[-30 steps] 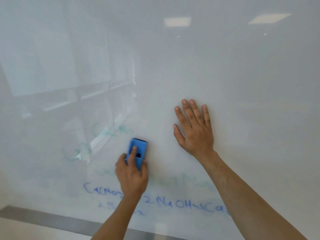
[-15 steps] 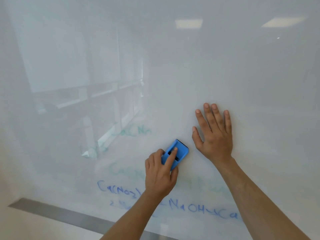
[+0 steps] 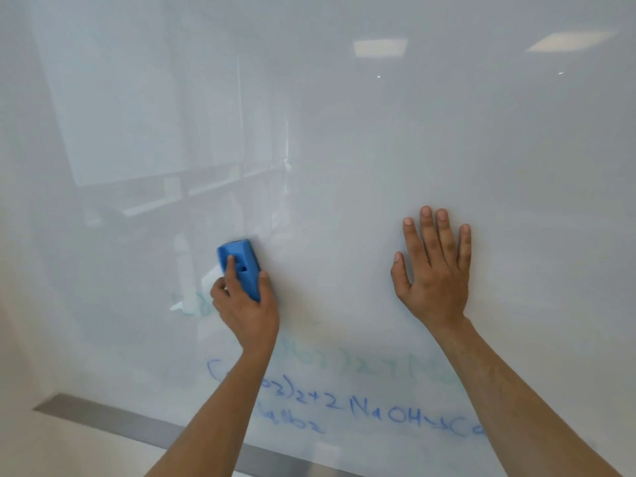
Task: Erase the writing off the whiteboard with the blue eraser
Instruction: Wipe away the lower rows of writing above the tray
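Observation:
A glossy whiteboard (image 3: 344, 149) fills the view. My left hand (image 3: 246, 309) grips the blue eraser (image 3: 241, 266) and holds it against the board at lower left of centre, index finger on top of it. My right hand (image 3: 435, 270) lies flat on the board to the right, fingers straight and spread. Blue chemical writing (image 3: 371, 407) runs along the bottom of the board, partly hidden by my left forearm. Faint green smears (image 3: 378, 366) lie just above it, and a green trace (image 3: 192, 304) sits left of my left hand.
A grey metal strip (image 3: 113, 421) runs along the board's lower edge, with a pale wall below it. The board's upper part reflects ceiling lights (image 3: 380, 48) and room furniture.
My left hand swept the eraser right, then back left and a little up. The green writing above the eraser's path has faded away. My right hand stays pressed on the board.

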The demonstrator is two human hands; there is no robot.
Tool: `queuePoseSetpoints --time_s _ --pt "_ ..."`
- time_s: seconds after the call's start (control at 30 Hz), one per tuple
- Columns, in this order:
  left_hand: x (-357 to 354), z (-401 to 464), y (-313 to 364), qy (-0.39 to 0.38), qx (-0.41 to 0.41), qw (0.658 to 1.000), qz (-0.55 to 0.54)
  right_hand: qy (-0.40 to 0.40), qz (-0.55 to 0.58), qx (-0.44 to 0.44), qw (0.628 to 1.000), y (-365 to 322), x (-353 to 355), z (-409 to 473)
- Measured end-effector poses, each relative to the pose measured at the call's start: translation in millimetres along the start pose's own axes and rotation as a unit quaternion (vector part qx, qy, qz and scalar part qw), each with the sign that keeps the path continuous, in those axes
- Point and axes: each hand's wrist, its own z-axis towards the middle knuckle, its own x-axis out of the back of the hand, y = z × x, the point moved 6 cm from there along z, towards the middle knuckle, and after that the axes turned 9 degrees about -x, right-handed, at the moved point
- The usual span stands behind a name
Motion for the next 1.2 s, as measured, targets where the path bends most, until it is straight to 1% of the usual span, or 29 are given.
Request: queuePoseSetpoints --time_s 0.07,0.1,0.13,0.2,0.23,0.27,0.3,0.37,0.43,0.5,0.53,0.6,0.63,0.7,0.77,0.8,0.87,0.9,0.93,1.0,1.03,1.07,1.1,1.2 --pt "-12 -20 18 -0.062 -0.096 0.993 0.017 0.001 0.001 -0.021 1.000 -4 -1 -1" --pt "-17 -32 28 -0.095 -0.148 0.984 0.032 0.000 0.000 -0.028 1.000 -5 -2 -1" --pt "-23 -44 37 -0.125 -0.208 0.969 0.055 -0.001 -0.001 -0.031 1.000 -6 -2 -1" --pt "-31 -63 50 -0.172 -0.334 0.920 0.108 -0.003 -0.003 -0.027 1.000 -5 -2 -2" --pt "-32 -66 52 -0.185 -0.373 0.900 0.127 -0.004 -0.002 -0.024 1.000 -4 -2 -3" --pt "-32 -65 51 -0.188 -0.387 0.892 0.138 -0.005 0.000 -0.019 1.000 -3 -2 -3" --pt "-30 -59 48 -0.183 -0.381 0.895 0.143 -0.006 0.001 -0.014 1.000 -2 -3 -4" --pt "-23 -44 39 -0.154 -0.325 0.922 0.140 -0.008 0.001 -0.007 1.000 -2 -3 -4" --pt "-9 -24 23 -0.102 -0.229 0.962 0.105 -0.009 0.001 -0.007 1.000 -1 -3 -4" --pt "5 -4 1 -0.052 -0.124 0.989 0.067 -0.008 0.000 -0.007 1.000 -1 -2 -5" --pt "11 4 -10 -0.031 -0.070 0.996 0.055 -0.006 -0.003 -0.005 1.000 -1 -2 -5" --pt "20 14 -31 0.006 0.031 0.999 0.041 -0.005 -0.012 -0.004 1.000 -1 -3 -6" --pt "22 16 -36 0.018 0.061 0.997 0.036 -0.004 -0.016 -0.006 1.000 -2 -4 -6" --pt "22 16 -37 0.021 0.064 0.997 0.027 -0.001 -0.024 -0.008 1.000 -3 -5 -7" --pt "17 12 -28 0.002 0.019 1.000 0.016 0.000 -0.030 -0.008 1.000 -3 -6 -7" --pt "13 7 -20 -0.011 -0.018 1.000 0.013 0.001 -0.032 -0.007 0.999 -3 -6 -7" --pt "-1 -12 0 -0.055 -0.119 0.991 0.016 -0.001 -0.034 -0.008 0.999 -5 -7 -8" --pt "-10 -26 11 -0.087 -0.183 0.979 0.030 -0.002 -0.034 -0.009 0.999 -5 -7 -8" --pt "-20 -44 22 -0.122 -0.254 0.958 0.051 -0.004 -0.035 -0.009 0.999 -4 -7 -8" --pt "-36 -84 33 -0.188 -0.382 0.901 0.088 -0.008 -0.037 -0.007 0.999 -3 -6 -7" --pt "-41 -102 31 -0.207 -0.423 0.876 0.100 -0.009 -0.037 -0.006 0.999 -3 -6 -7" --pt "-44 -116 27 -0.216 -0.448 0.861 0.110 -0.011 -0.037 -0.005 0.999 -3 -6 -8" --pt "-44 -127 19 -0.219 -0.457 0.854 0.118 -0.013 -0.038 -0.005 0.999 -2 -6 -8" --pt "-38 -130 3 -0.214 -0.455 0.854 0.134 -0.010 -0.043 -0.002 0.999 -2 -6 -8"
